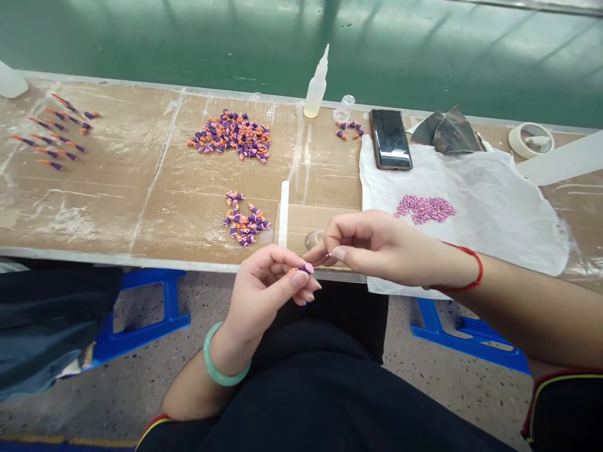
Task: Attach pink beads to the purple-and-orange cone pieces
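Observation:
My left hand (271, 285), with a green bangle on the wrist, pinches a small purple and orange piece (304, 269) just in front of the table edge. My right hand (372, 245), with a red cord on the wrist, has its fingertips pinched together against that same piece. A small pile of like pieces (245, 223) lies on the cardboard just beyond my hands. A larger heap (233, 135) lies further back. A white stick (283, 213) lies beside the small pile.
A glue bottle (316, 88) and a small clear cap (343, 108) stand at the back. A phone (390, 139) rests on a white plastic sheet (494, 201) holding pink bits (424, 208). Joined pieces (54, 135) lie in rows at far left. A tape roll (530, 139) sits at right.

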`<state>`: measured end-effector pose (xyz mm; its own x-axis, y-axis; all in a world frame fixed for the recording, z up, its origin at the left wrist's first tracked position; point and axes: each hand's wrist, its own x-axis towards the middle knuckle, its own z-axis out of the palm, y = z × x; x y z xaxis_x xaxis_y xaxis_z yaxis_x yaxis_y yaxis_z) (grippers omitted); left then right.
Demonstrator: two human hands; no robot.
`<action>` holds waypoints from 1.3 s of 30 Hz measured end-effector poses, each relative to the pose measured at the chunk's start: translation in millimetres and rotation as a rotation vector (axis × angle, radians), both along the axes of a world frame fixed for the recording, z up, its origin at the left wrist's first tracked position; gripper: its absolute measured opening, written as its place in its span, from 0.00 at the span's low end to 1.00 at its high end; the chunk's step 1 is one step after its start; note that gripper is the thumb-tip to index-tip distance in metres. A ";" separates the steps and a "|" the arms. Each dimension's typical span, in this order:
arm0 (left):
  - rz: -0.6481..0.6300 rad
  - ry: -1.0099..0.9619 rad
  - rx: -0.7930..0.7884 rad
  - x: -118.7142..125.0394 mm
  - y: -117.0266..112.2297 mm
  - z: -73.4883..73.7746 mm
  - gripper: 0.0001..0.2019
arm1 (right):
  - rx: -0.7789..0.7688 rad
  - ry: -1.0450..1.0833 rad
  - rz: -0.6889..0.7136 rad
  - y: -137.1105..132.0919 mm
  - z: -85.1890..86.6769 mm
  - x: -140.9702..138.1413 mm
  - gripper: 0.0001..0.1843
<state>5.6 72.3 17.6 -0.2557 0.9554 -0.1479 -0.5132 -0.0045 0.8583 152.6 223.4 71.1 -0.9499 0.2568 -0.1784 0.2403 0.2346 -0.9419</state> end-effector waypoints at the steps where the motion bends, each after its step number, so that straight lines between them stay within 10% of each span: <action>1: 0.007 -0.006 0.000 2.9 0.3 3.6 0.16 | -0.037 0.014 0.000 -4.0 1.2 2.0 0.08; 39: 0.115 0.049 0.101 27.0 -6.2 18.0 0.07 | 0.180 0.176 -0.059 -33.6 25.4 14.2 0.07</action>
